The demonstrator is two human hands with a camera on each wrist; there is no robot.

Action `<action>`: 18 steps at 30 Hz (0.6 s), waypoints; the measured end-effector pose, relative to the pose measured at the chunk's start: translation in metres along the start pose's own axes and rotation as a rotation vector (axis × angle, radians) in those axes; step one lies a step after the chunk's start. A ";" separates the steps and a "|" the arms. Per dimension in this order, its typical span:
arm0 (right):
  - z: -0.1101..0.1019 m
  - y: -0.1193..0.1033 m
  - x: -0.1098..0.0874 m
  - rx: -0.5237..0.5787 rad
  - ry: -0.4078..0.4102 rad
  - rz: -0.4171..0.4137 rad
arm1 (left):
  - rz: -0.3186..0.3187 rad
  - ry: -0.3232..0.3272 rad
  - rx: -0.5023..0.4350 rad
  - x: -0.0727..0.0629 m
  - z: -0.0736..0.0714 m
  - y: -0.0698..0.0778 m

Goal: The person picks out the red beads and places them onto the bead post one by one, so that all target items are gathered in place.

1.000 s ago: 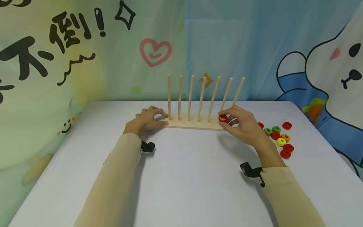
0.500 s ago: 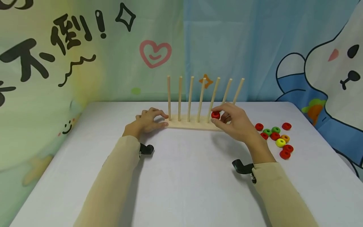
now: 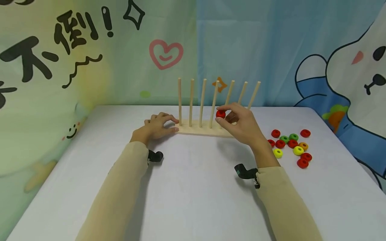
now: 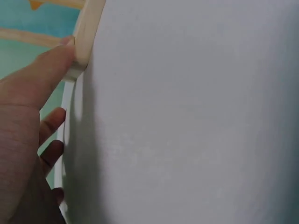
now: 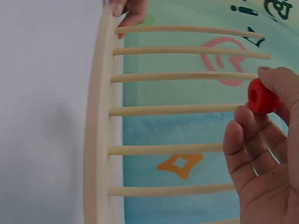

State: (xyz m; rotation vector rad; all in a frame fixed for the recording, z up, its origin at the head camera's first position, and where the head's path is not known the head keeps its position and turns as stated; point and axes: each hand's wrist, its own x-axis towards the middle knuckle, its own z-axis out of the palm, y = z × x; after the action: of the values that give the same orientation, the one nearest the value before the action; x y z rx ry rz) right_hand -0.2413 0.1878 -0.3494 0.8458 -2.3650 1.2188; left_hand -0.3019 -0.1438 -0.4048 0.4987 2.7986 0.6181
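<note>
A wooden peg rack (image 3: 199,132) with a row of several upright pegs stands on the white table. My left hand (image 3: 155,128) holds the rack's left end between thumb and forefinger; in the left wrist view the thumb (image 4: 51,67) lies against the end of the base. Between thumb and fingertips, my right hand (image 3: 242,124) pinches a red bead (image 3: 220,114) in front of the pegs, right of the middle. The right wrist view shows the red bead's hole (image 5: 253,96) facing the pegs, near their upper ends. No beads show on the pegs in view.
Loose beads in red, green, yellow and orange lie scattered on the table (image 3: 193,187) to the right, among them a yellow bead (image 3: 277,153) and a green bead (image 3: 294,137). A printed cloth backdrop (image 3: 241,43) hangs behind the table.
My right hand has carried the red bead leftward and up along the rack, uncovering more loose beads on the right. The left hand stays at the rack's left end.
</note>
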 end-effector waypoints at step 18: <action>0.031 -0.009 0.025 0.055 0.018 -0.020 | 0.005 -0.002 -0.033 0.003 0.003 -0.002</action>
State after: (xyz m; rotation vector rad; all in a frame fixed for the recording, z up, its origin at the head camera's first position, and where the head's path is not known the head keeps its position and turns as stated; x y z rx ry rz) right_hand -0.2554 0.1494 -0.3481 0.8693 -2.3129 1.2843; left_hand -0.3039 -0.1433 -0.4090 0.5003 2.7810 0.6639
